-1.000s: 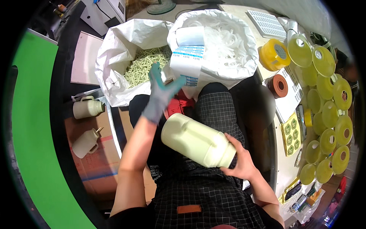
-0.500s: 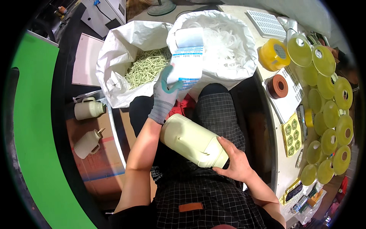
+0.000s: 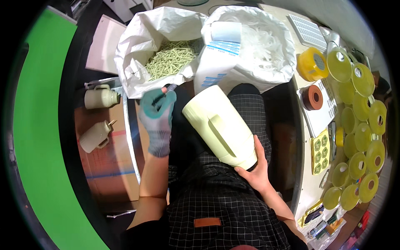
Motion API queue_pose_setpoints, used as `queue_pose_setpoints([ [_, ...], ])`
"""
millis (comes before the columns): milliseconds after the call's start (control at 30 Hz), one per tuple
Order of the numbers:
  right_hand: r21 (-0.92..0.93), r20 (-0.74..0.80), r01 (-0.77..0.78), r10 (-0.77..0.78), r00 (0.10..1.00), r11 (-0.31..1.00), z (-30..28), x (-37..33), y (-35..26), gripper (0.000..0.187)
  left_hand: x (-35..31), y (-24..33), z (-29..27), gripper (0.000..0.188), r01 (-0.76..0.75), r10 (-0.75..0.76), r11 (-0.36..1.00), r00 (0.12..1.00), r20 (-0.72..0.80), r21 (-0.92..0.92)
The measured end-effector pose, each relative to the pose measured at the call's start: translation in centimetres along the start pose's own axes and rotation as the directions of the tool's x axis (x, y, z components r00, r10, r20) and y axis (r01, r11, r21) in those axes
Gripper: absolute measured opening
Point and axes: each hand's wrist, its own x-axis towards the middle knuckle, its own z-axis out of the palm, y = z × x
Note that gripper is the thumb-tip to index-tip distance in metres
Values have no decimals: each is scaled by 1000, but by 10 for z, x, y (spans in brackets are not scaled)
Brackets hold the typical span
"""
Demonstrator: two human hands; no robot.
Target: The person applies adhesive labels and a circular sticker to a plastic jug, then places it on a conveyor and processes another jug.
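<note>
A pale yellow-green thermos jug (image 3: pixel 221 125) with a side handle lies slantwise over my lap, its wide end up and away from me. My bare right hand (image 3: pixel 255 168) grips its narrower near end, thumb and fingers round the rim. My left hand (image 3: pixel 157 114), in a grey glove with a teal coating, is apart from the jug on its left. Its fingers are curled in, and a small grey-and-dark piece shows at them, too unclear to name. Beyond the jug a white sheet with blue print (image 3: pixel 218 58) hangs over the edges of two sacks.
One white sack (image 3: pixel 129 54) holds short pale-green sticks (image 3: pixel 173 58), the other clear plastic rings (image 3: pixel 266 46). Two more jugs (image 3: pixel 98 98) lie at left by cardboard. The right bench (image 3: pixel 298 183) carries yellow-green discs (image 3: pixel 361 132), tape rolls (image 3: pixel 312 98) and a sticker sheet (image 3: pixel 320 152).
My left hand has left the printed sheet and moved left and nearer, fingers curled. The jug has turned more upright, its handle now facing up, still in my right hand. The view has shifted slightly.
</note>
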Motion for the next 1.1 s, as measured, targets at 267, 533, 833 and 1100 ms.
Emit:
queue_pose_setpoints([
  [267, -273, 22, 140, -139, 990, 952, 23, -5, 16, 118, -54, -12, -25, 18, 367, -332, 906, 925, 182, -211],
  [533, -378, 7, 401, -431, 902, 834, 39, -2, 14, 117, -55, -10, -34, 17, 362, -342, 919, 929, 145, -156],
  [833, -101, 75, 364, -358, 931, 926, -45, 44, -25, 106, -71, -51, -45, 56, -185, 139, 977, 930, 339, 107],
  [1100, -432, 0, 144, -159, 987, 890, 0, 136, -49, 49, -108, -36, -75, 48, -213, -489, 641, 626, 607, 737],
])
